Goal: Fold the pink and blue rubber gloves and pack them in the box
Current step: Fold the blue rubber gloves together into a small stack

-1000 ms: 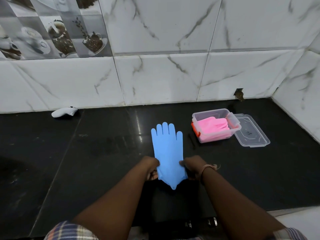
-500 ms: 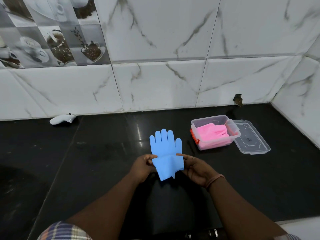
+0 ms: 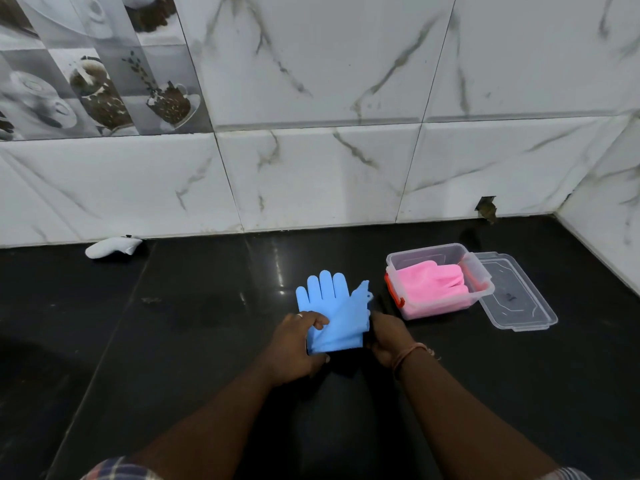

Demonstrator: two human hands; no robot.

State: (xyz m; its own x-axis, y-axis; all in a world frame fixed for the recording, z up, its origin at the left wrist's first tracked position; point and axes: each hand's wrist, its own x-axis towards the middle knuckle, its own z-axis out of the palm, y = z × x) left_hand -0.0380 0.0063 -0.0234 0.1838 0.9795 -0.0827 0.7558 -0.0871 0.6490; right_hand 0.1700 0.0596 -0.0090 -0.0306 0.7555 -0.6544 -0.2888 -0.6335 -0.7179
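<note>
Cuff of the blue rubber glove [image 3: 332, 317], flat on the counter a second ago, now lies folded up over its palm, pinched by left hand [image 3: 298, 344] and right hand [image 3: 388, 341], nearly ready for the box [image 3: 436, 282] holding the pink glove [image 3: 433, 284].

The folded flap of the soft blue rubber glove [image 3: 334, 311] covers its own palm and the bases of its fingers. The left hand [image 3: 298, 344] hides the glove's near-left corner, and the right hand's [image 3: 389, 341] fingertips are out of sight behind its right edge. Beyond the right hand, the clear plastic box [image 3: 436, 258] veils the lower part of the folded pink rubber glove [image 3: 433, 284]. Both forearms are cut off by the bottom edge.
</note>
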